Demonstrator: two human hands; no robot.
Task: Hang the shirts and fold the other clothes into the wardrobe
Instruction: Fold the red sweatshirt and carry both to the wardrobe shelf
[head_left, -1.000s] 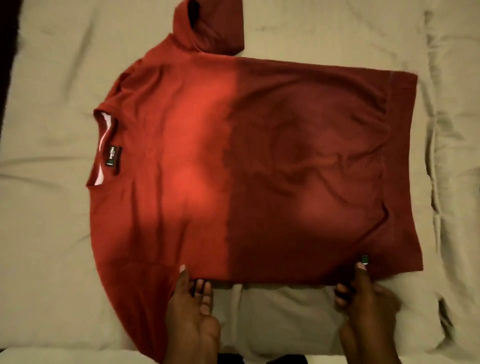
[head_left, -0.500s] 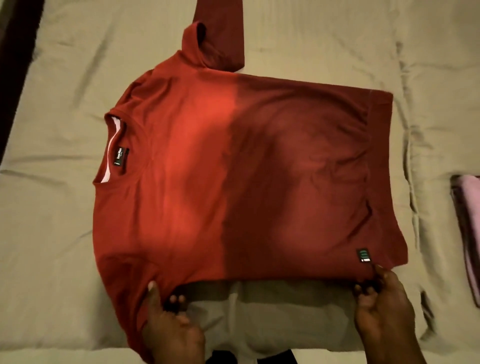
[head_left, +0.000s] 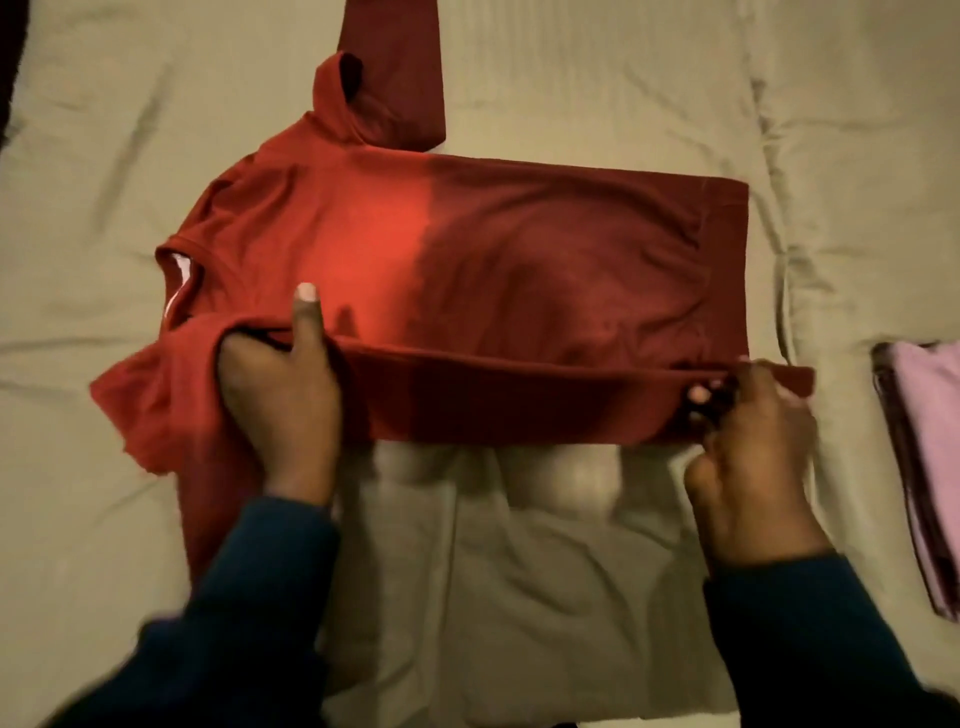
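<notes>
On the bed (head_left: 597, 78), the left hand (head_left: 280, 384) and right hand (head_left: 748, 415) each grip the red shirt (head_left: 519, 249), its near edge lifted and folded over; pink clothes (head_left: 930, 441) lie right.

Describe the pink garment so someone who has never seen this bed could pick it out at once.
Start from the beige bedsheet and the big red top that both hands are folding at its middle. Look right, past the right hand, to the frame's edge: the pink garment lies there, untouched. It is the only pale pink cloth, with a dark layer along its left side.

both hands (head_left: 283, 395) pinch red shirt (head_left: 519, 249), on bed (head_left: 623, 78)
</notes>
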